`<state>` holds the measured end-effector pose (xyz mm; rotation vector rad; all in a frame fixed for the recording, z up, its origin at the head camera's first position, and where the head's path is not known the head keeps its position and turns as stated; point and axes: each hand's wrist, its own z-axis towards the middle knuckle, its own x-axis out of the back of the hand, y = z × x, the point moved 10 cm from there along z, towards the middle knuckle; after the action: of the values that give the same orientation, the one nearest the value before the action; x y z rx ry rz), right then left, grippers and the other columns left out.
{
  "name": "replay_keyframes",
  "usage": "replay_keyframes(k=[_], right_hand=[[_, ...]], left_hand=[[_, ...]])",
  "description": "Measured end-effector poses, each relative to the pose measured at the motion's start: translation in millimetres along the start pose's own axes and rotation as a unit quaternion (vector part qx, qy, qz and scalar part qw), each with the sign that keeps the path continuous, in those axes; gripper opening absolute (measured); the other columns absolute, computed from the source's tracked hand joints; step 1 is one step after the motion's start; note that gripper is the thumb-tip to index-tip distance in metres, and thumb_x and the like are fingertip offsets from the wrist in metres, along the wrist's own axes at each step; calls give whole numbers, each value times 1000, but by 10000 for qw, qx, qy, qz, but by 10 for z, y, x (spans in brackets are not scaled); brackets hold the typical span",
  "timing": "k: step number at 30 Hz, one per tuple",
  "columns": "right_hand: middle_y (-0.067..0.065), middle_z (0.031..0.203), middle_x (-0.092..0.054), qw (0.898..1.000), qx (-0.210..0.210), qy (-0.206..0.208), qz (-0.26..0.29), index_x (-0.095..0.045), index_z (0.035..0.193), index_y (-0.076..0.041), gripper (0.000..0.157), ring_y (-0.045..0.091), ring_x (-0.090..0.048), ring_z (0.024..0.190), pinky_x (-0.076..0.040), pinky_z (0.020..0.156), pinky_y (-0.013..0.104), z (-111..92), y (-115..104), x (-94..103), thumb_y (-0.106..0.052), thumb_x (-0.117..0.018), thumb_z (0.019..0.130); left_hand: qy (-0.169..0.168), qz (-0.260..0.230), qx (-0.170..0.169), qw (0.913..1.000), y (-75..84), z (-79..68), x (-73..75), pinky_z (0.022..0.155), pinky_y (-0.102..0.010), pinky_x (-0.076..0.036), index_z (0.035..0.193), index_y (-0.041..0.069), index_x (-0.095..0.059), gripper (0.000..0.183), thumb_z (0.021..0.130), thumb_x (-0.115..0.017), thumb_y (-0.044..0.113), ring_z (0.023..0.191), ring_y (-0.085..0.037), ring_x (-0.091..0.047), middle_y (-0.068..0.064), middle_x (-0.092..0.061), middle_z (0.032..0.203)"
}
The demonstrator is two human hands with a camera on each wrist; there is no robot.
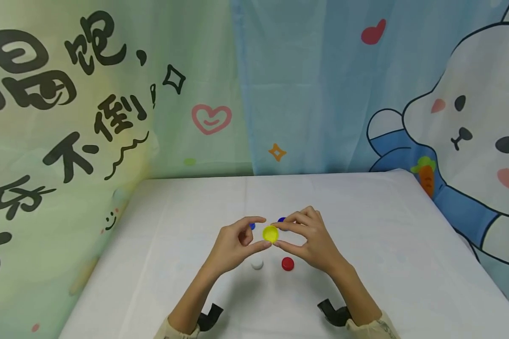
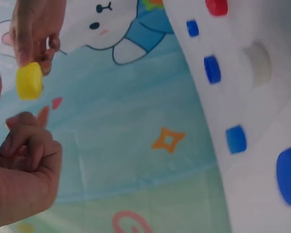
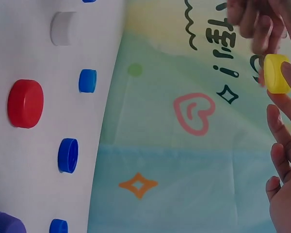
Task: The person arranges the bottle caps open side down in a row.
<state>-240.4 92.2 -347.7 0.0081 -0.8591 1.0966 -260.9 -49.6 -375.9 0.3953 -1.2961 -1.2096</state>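
Right hand [image 1: 318,239] pinches a round yellow plastic cap [image 1: 270,234] aloft; left hand [image 1: 232,242] gapes, contact unclear; round red plastic cap [image 1: 287,263] untouched.

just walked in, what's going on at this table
A person's right hand pinches a yellow cap between thumb and index finger, holding it up above the white table. The left hand is close beside it, thumb and index finger spread apart; whether its thumb touches the cap is hard to tell. A red cap, a white cap and several blue caps lie on the table, with neither hand holding them.
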Motion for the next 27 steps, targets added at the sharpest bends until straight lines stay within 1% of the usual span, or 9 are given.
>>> replay_keyframes(k=[2, 5, 7, 9, 13, 16, 18, 24, 27], right_hand=[[-6, 89, -60, 10000, -62, 7, -5, -73, 100, -13, 39, 12, -40, 85, -28, 74, 34, -17, 8, 1, -46, -69, 80], [-6, 89, -60, 9999, -122, 12, -29, -73, 100, -15, 37, 11, -39, 85, -28, 73, 34, -42, 13, -7, -45, -70, 79], [-7, 88, -60, 9999, -123, 22, -57, -73, 100, -15, 34, 11, -40, 84, -28, 72, 34, -61, 15, -21, -39, -74, 76], [-7, 89, -60, 9999, -138, 4, -43, -73, 101, -15, 33, 11, -40, 84, -28, 72, 34, -75, 17, -41, -34, -77, 74], [-7, 89, -60, 9997, -257, -36, 44, -73, 101, -16, 34, 11, -39, 84, -28, 73, 34, -89, 28, -76, -29, -81, 70], [-8, 91, -60, 9990, -423, -94, 120, -72, 101, -17, 35, 10, -38, 86, -28, 75, 35, -99, 50, -96, -29, -82, 69], [-8, 90, -60, 9986, -488, -104, 157, -72, 101, -17, 36, 10, -38, 86, -28, 75, 35, -106, 64, -107, -27, -83, 68], [-11, 86, -57, 9974, -641, -116, 294, -71, 105, -17, 38, 10, -38, 85, -29, 75, 36, -139, 115, -151, -25, -82, 69], [-11, 86, -57, 9955, -860, -142, 378, -71, 104, -15, 36, 9, -39, 85, -33, 73, 36, -167, 169, -181, -22, -81, 70]], left_hand=[[-166, -628, 751, 9951, -166, -21, -61, 46, -21, -28, 110, 15, -65, 36, 81, -70, 36, 53, -10, -36, 3, -41, 62], [-403, -1371, 1671, 9755, -356, -76, -167, 47, -21, -28, 107, 11, -67, 35, 85, -66, 37, 60, -12, -39, 1, -50, 67], [-552, -1661, 2027, 9635, -419, -109, -228, 48, -21, -28, 105, 7, -68, 36, 85, -66, 36, 62, -12, -38, 1, -53, 69], [-624, -1804, 2189, 9569, -444, -127, -264, 49, -21, -28, 104, 4, -68, 36, 85, -66, 36, 62, -12, -39, 1, -54, 70], [-584, -1888, 2236, 9544, -456, -128, -281, 49, -23, -27, 99, 3, -70, 34, 84, -67, 34, 57, -12, -35, 1, -45, 62], [-510, -1880, 2149, 9570, -454, -118, -277, 49, -24, -26, 97, 3, -70, 31, 84, -68, 31, 60, -13, -36, 0, -43, 61], [-473, -1847, 2085, 9593, -454, -111, -272, 50, -25, -26, 96, 3, -70, 29, 84, -68, 30, 61, -14, -36, 0, -43, 61], [-349, -1754, 1875, 9658, -452, -87, -245, 46, -23, -23, 94, 4, -71, 26, 83, -70, 28, 55, -13, -35, 1, -39, 58], [-193, -1546, 1625, 9743, -428, -74, -209, 43, -21, -22, 94, 7, -71, 25, 82, -71, 29, 51, -11, -34, 1, -40, 56]])
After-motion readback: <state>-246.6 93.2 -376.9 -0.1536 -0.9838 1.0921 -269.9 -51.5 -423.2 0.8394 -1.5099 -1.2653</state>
